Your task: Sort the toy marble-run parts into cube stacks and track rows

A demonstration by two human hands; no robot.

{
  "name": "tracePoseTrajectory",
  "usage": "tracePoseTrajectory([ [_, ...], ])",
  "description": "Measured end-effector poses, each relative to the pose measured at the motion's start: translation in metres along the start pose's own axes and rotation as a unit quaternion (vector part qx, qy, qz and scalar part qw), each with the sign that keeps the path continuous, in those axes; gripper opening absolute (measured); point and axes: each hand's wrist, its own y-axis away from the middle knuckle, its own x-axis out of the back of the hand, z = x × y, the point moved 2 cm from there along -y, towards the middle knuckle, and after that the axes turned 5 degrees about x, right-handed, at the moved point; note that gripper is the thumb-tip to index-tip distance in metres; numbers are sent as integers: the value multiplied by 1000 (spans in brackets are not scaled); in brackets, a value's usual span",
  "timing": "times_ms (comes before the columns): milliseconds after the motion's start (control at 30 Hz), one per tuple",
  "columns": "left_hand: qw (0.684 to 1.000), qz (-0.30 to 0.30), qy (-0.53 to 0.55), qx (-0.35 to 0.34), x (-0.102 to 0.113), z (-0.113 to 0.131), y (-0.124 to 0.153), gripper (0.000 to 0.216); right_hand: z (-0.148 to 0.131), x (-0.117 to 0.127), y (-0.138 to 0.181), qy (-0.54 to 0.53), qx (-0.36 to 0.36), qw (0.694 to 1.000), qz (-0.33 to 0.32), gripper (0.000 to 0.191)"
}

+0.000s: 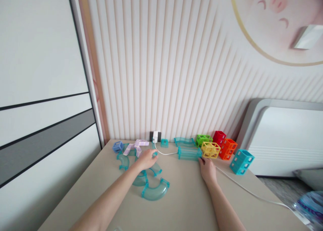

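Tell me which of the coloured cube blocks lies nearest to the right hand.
The yellow block, just beyond the right hand; the green, red, orange and teal ones lie farther off.

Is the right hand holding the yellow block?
No, the right hand rests flat on the beige table, short of the yellow plastic lattice block.

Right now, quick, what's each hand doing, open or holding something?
Left hand: fingers curled above a teal curve, grip cannot be told.
Right hand: open, flat on the table, fingertips at the straight track.
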Motion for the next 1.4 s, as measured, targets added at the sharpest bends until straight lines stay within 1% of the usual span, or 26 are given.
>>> tracePoseTrajectory([
  [100,1000,-1,1,7,-2,4,-4,34,0,0,0,-1,0,1000,-3,35],
  [267,1000,0,-7,7,-2,7,-5,30,0,1,-1,-1,-2,1000,-5,35],
  [367,1000,11,-25,12,-2,4,-7,27,-1,0,0,-2,-2,1000,-7,35],
  [567,996,46,-70,27,-5,-4,-9,15,-1,0,0,0,-3,1000,0,35],
  [867,991,59,-114,38,-7,-9,-10,14,-1,0,-1,4,1,1000,-2,35],
  [1400,987,43,-139,61,-7,-8,-8,8,1,0,-1,5,-1,1000,-7,35],
])
